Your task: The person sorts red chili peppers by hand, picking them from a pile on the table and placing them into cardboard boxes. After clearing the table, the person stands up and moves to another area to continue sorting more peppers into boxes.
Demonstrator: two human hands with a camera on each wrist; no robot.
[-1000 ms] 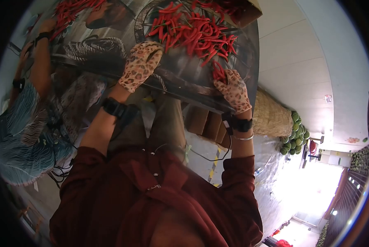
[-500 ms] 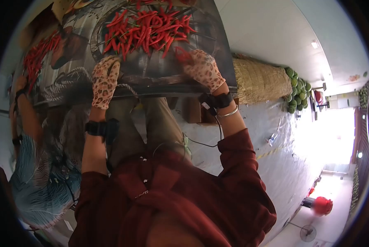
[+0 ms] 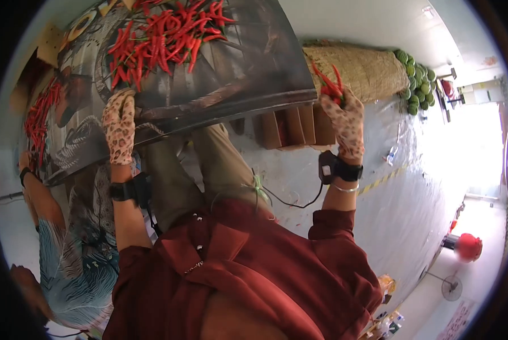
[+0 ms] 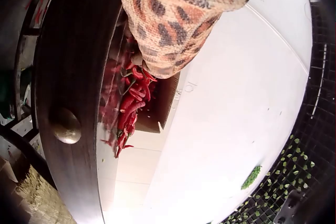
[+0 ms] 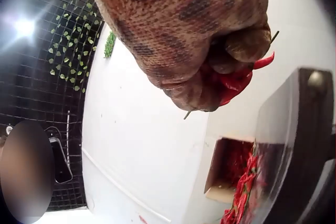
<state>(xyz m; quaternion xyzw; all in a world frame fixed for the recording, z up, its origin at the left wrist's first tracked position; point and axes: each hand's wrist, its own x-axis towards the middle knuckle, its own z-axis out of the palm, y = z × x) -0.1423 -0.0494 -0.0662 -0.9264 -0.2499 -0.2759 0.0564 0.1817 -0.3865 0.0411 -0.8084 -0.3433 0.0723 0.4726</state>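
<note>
A heap of red chilies [image 3: 166, 39] lies on the dark patterned table [image 3: 237, 82]. At its near left edge is my gloved left hand [image 3: 119, 126], fingers together and loosely bent; in the left wrist view the glove [image 4: 173, 22] hides most fingers beside the chilies [image 4: 131, 103]. My gloved right hand [image 3: 346, 124] is raised just past the table's right edge, gripping several red chilies [image 3: 334, 88]. In the right wrist view, the right hand [image 5: 194, 35] has its fingers curled round chilies [image 5: 236, 83], with stems and a tip sticking out.
Open cardboard boxes [image 3: 296, 127] stand below the table's right end, near a straw-coloured roll [image 3: 361, 68] and stacked green melons [image 3: 417, 82]. At left, another person's arm [image 3: 41, 195] reaches to a second chili pile [image 3: 41, 119]. A cable hangs from my right wrist.
My right hand has moved from beside the heap to beyond the table's right edge, carrying its chilies. My left hand stays by the heap, while the head view has shifted rightward.
</note>
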